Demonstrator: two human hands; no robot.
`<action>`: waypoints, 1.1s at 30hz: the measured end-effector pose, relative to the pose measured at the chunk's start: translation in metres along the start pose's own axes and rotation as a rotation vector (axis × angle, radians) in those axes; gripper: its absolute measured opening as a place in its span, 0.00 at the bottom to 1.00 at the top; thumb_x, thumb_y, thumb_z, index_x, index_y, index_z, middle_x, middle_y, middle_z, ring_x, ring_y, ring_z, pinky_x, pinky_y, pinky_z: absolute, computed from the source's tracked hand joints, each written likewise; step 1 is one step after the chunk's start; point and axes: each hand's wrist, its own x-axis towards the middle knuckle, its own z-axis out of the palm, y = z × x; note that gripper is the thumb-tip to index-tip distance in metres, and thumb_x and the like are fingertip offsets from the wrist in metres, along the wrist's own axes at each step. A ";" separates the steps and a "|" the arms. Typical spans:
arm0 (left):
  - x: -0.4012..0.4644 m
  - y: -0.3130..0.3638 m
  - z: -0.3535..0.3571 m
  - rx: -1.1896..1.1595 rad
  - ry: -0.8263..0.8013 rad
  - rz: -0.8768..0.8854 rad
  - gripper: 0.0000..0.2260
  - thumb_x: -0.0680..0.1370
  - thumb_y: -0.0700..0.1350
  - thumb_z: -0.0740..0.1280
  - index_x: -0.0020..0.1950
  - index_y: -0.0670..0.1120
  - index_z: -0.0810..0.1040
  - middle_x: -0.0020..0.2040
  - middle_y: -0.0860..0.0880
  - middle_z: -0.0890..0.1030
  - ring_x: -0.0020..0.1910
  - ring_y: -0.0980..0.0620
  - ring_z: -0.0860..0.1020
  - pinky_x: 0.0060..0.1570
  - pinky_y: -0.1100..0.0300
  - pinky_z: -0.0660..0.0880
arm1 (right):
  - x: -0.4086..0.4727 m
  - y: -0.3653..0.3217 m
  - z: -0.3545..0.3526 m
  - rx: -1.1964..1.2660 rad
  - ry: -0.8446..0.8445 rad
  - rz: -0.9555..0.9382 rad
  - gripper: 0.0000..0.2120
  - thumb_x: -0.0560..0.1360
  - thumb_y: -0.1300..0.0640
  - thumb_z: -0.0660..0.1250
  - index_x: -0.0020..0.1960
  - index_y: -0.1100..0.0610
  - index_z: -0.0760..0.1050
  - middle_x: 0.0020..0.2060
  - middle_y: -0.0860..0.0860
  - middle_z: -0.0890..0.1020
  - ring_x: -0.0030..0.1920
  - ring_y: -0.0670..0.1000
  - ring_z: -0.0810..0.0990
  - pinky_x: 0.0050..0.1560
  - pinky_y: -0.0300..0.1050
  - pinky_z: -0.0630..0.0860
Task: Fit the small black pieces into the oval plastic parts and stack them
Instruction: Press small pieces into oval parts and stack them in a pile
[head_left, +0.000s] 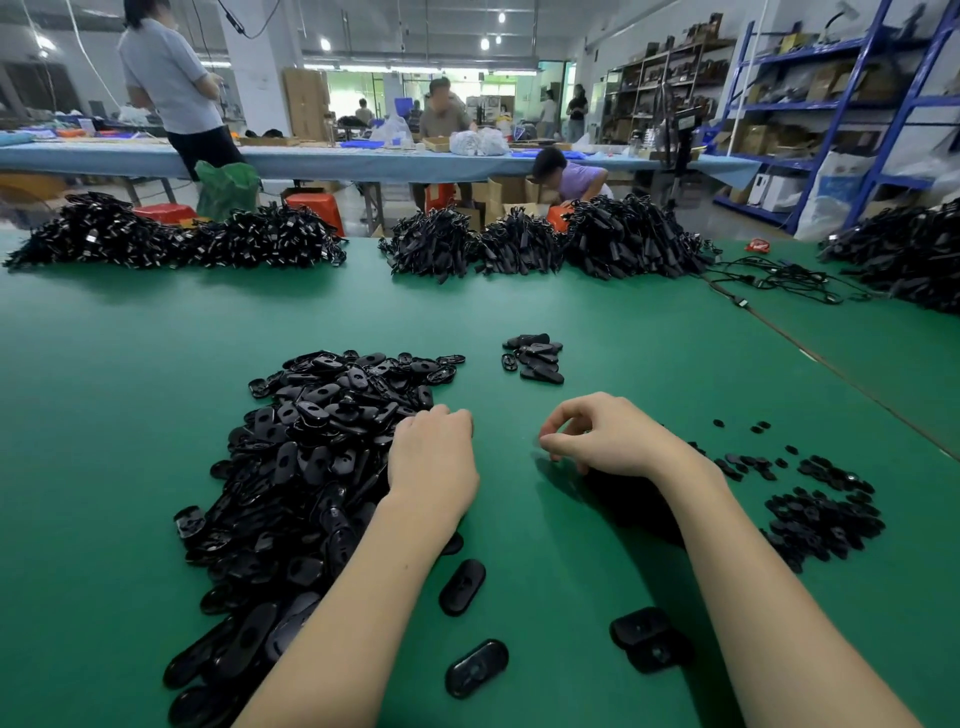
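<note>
Head view looks down on your two bare forearms reaching out over the green table (130, 364). Your left hand (434, 460) lies knuckles-up at the right edge of the big heap of oval plastic parts (311, 457), wrist a little bent, fingers curled down and forward into the heap's rim. The fingertips are hidden behind the knuckles, so you cannot tell from here whether they grip a part or only rest on the pile.

Your right hand (605, 439) hovers low over bare table just right of the left hand, palm turned down, wrist raised. Its thumb and forefinger curve toward each other with the tips close, the other fingers curled beneath; whether a small piece sits pinched between them is too small to make out.

The small black pieces (823, 519) lie scattered and heaped to the right of your right forearm, well apart from the left hand. A small stack of oval parts (537, 358) sits beyond both hands, near the middle of the table. Loose oval parts lie close to you between the forearms: one (462, 587) beside the left forearm, one (477, 667) nearer the edge, and two overlapping (649, 639) by the right forearm. Piles of black cable assemblies (618, 241) line the far edge.
</note>
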 end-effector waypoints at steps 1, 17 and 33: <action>0.000 0.000 0.000 -0.031 0.016 0.000 0.17 0.75 0.36 0.62 0.61 0.49 0.76 0.57 0.48 0.77 0.58 0.46 0.75 0.56 0.58 0.67 | 0.000 0.000 -0.001 0.002 0.004 0.000 0.03 0.76 0.51 0.69 0.45 0.47 0.81 0.37 0.41 0.86 0.29 0.42 0.81 0.40 0.39 0.73; 0.002 -0.005 0.005 -0.403 0.266 -0.028 0.13 0.76 0.35 0.62 0.53 0.49 0.80 0.50 0.51 0.79 0.46 0.46 0.78 0.44 0.54 0.72 | 0.000 -0.002 -0.001 0.001 0.004 -0.011 0.03 0.76 0.50 0.69 0.45 0.46 0.82 0.37 0.40 0.86 0.30 0.40 0.79 0.41 0.39 0.73; 0.007 0.015 0.005 -1.607 -0.137 -0.373 0.12 0.76 0.30 0.67 0.47 0.46 0.84 0.45 0.45 0.79 0.49 0.53 0.79 0.44 0.68 0.78 | -0.002 -0.002 -0.008 0.052 0.026 0.035 0.05 0.77 0.51 0.68 0.45 0.47 0.82 0.38 0.40 0.87 0.29 0.38 0.78 0.41 0.40 0.72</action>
